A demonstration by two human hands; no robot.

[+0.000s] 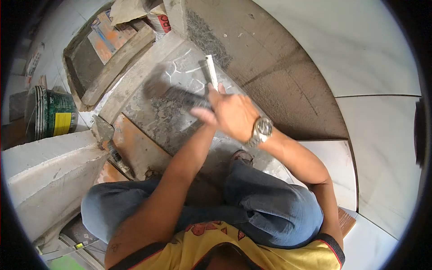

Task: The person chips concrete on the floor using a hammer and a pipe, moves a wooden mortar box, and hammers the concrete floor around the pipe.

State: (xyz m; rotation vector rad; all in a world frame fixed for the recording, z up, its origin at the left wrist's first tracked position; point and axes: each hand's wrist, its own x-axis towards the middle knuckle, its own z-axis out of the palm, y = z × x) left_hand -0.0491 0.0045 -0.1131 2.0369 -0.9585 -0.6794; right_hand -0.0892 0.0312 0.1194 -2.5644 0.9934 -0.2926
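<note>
My right hand [238, 114], with a metal watch on its wrist, is closed around the dark handle of a hammer-like tool [186, 96]. That tool is smeared by motion, and its blurred head end lies to the left, over the grey floor. Underneath, my left hand [216, 88] is mostly hidden by the right one; fingertips show closed around a pale, slim rod [210, 71]. The rod's far end sticks up past the fingers, over a rough grey slab [180, 74] marked with white lines. Whether the tool touches the rod cannot be seen.
A trowel [112, 144] leans by an orange-stained tile piece [139, 141] on the left. Beyond are a green bucket [58, 112] and a mortar-caked trough [74, 87]. Large white tiles [373, 117] border the brown bare ground [256, 49] at the right.
</note>
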